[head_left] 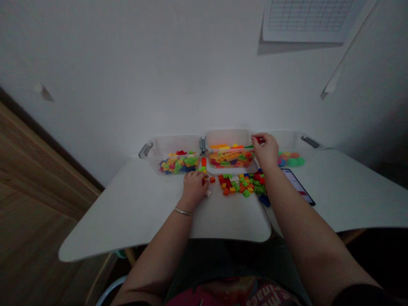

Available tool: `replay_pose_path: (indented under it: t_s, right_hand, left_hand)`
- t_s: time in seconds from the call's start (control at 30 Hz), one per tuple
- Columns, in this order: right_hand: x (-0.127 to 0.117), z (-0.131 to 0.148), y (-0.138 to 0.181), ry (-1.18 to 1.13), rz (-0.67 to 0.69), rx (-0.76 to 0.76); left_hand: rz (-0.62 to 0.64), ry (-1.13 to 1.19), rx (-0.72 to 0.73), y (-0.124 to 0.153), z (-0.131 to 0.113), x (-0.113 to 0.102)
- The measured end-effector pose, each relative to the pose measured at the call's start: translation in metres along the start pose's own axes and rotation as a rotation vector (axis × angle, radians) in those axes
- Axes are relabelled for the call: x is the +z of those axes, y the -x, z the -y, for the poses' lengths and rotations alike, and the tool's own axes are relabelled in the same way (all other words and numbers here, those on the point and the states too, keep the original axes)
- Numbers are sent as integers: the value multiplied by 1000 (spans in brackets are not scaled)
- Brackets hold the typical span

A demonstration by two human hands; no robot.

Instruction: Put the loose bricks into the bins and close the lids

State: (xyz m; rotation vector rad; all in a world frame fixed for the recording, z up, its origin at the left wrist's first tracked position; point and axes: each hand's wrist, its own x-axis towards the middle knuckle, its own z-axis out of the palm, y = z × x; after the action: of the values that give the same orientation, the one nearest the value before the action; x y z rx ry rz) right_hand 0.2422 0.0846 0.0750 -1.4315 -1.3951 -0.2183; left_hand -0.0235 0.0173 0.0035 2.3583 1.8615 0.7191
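1. white table [143, 212] with a rounded front edge close to the body; bare tabletop wide on the left and far right, crowded only mid-table near the wall.
2. row of tubs along the back edge, touching the wall: left clear plastic tub [174, 148] with mixed coloured bricks, middle clear plastic tub [229, 138] with orange, yellow and red bricks, right clear plastic tub [296, 138] partly hidden behind the right hand.
3. loose pile of small red, green and orange plastic bricks [242, 183] on the table just in front of the middle tub, between the two hands.
4. black phone with lit screen [298, 186] lying flat, just right of the right forearm; pastel round pieces [291, 159] beyond it.
5. right hand [266, 151] raised at the right rim of the middle tub, fingers closed in a pinch on a small red brick [257, 139]; brick at rim height, above the tub corner.
6. right arm stretched forward and straight, crossing over the right edge of the pile.
7. left hand [194, 187] low on the table, palm down, fingers curled onto bricks at the left end of the pile; gripping or only touching, cannot tell.
8. thin silver bracelet [183, 211] on the left wrist; left forearm angled in from the lower left.
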Motion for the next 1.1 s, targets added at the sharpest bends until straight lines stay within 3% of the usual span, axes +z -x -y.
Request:
replay_pose_path:
  t_s: [0.13,0.33,0.53,0.77,0.9,0.97,1.1]
  right_hand:
    - [6,-2,2,224,150,72]
    - [5,1,9,414,249,-24]
    - [4,1,9,339,295,-72]
    - [-2,24,42,88,144,-266]
    - [5,45,78,-36,343,-369]
    - [13,51,97,-8,470,-384]
    - [26,52,124,111,590,-438]
  left_hand:
    - [-10,-9,-3,1,2,1]
    - [-10,-31,-5,1,3,4]
    - [-6,-25,-4,0,1,3]
    - [5,-46,-4,-1,-6,9]
    - [7,-60,1,-2,-7,11]
    - [-2,-69,-5,-1,-7,11]
    - [-33,-80,-17,-1,-7,12]
